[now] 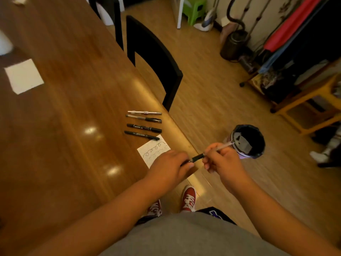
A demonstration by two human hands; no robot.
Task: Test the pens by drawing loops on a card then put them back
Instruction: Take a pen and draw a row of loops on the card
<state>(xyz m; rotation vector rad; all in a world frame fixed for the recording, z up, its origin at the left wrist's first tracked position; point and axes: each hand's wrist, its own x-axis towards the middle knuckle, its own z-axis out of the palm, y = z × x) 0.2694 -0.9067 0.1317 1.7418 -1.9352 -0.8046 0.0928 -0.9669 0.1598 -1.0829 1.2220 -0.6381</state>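
Observation:
Both hands hold one pen (199, 156) over the table's near corner. My right hand (221, 159) grips its clear barrel. My left hand (171, 166) pinches the black end, perhaps its cap, beside the white card (154, 150). The card lies on the wooden table (64, 135) and bears two rows of drawn loops. Beyond the card, several pens lie side by side in a row: a white pen (144, 112), a black-and-clear pen (144, 118) and two black markers (144, 128).
A black chair (156, 60) stands at the table's right edge. A black-lined bin (248, 141) sits on the floor just beyond my right hand. A blank white paper (24, 76) lies far left on the table. Shelving and clutter fill the right side.

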